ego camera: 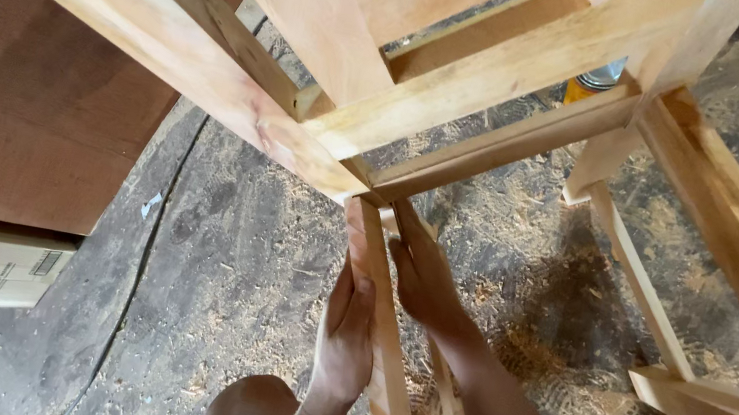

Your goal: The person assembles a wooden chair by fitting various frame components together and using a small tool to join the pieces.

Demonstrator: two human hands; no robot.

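Frame [511, 81] of pale wooden rails and legs fills the view from nine o'clock round to four o'clock, its pieces meeting at a joint just above centre. Floor [262, 250] under it is grey concrete strewn with sawdust and shoe prints. Brown board [16, 108] lies flat at nine o'clock, with a small cardboard box [0, 266] just below it at eight o'clock. A slim wooden leg [382, 340] runs from the joint down toward six o'clock. The left hand [349, 319] lies flat against that leg's left side, fingers straight and pointing to twelve o'clock. The right hand [426, 277] presses its right side, fingers extended, so the leg sits sandwiched between both palms. A yellow can [593, 81] shows at one o'clock behind the rails
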